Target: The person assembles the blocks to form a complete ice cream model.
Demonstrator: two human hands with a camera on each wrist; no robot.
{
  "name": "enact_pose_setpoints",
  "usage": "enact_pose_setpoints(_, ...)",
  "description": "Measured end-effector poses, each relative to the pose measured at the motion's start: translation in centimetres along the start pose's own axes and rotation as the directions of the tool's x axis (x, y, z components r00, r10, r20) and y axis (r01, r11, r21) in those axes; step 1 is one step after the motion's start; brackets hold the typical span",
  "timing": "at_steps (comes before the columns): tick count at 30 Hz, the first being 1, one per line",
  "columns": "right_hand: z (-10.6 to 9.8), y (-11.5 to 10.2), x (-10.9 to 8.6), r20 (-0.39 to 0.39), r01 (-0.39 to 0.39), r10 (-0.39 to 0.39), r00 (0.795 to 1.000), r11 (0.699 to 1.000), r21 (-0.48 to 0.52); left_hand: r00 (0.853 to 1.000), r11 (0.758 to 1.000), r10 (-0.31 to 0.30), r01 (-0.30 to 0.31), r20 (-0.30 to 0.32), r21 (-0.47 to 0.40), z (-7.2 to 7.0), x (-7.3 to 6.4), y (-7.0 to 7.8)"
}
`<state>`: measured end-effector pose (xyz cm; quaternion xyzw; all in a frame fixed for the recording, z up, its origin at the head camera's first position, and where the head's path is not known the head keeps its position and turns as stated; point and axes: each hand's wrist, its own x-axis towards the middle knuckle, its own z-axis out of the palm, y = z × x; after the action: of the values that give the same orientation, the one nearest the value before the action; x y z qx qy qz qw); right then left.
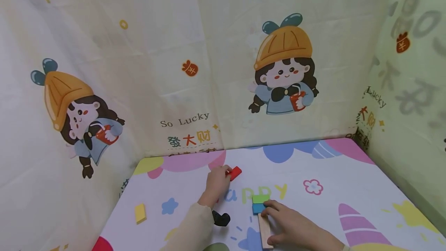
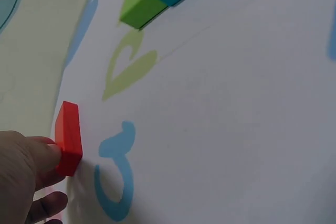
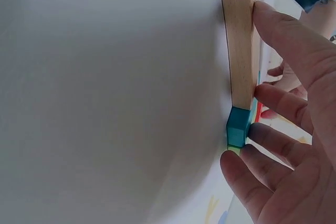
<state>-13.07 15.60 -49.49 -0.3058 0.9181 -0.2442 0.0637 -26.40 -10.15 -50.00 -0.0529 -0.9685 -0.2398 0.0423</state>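
My left hand (image 1: pixel 216 184) pinches a red block (image 1: pixel 235 173) between thumb and fingertips, toward the back of the table. In the left wrist view the red block (image 2: pixel 69 139) stands on edge, close over the tabletop. My right hand (image 1: pixel 296 224) rests along a row of blocks at the front, fingers loosely spread. Its thumb touches the plain wooden block (image 3: pixel 240 45), and its fingertips lie at that block and the blue block (image 3: pixel 238 127). Beyond the blue block, a green block (image 1: pixel 261 198) ends the row, end to end with the others.
A yellow block (image 1: pixel 140 214) lies apart at the left of the table. The tabletop (image 1: pixel 296 173) carries printed letters and shapes. Printed cloth (image 1: pixel 226 49) hangs behind and at both sides. A black band (image 1: pixel 221 218) shows at my left wrist.
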Motion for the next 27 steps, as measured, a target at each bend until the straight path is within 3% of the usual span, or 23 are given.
enact_pose_setpoints(7, 0.0, 0.0, 0.2, 0.025, -0.033, 0.033, 0.999, 0.999, 0.017, 0.993, 0.996, 0.088, -0.088, 0.078, -0.004, 0.3, -0.6, 1.2)
enact_pose_setpoints(16, 0.0, 0.0, 0.2, 0.039, -0.049, 0.048, 0.998, 0.999, 0.024, 0.985, 0.988, 0.154, -0.156, 0.074, 0.013, 1.4, -0.8, 2.3)
enact_pose_setpoints(27, 0.2, 0.2, 0.4, 0.069, -0.065, 0.065, 0.996, 0.998, 0.000, 0.959, 0.970, 0.242, -0.242, 0.150, -0.020, 2.0, -1.7, 4.0)
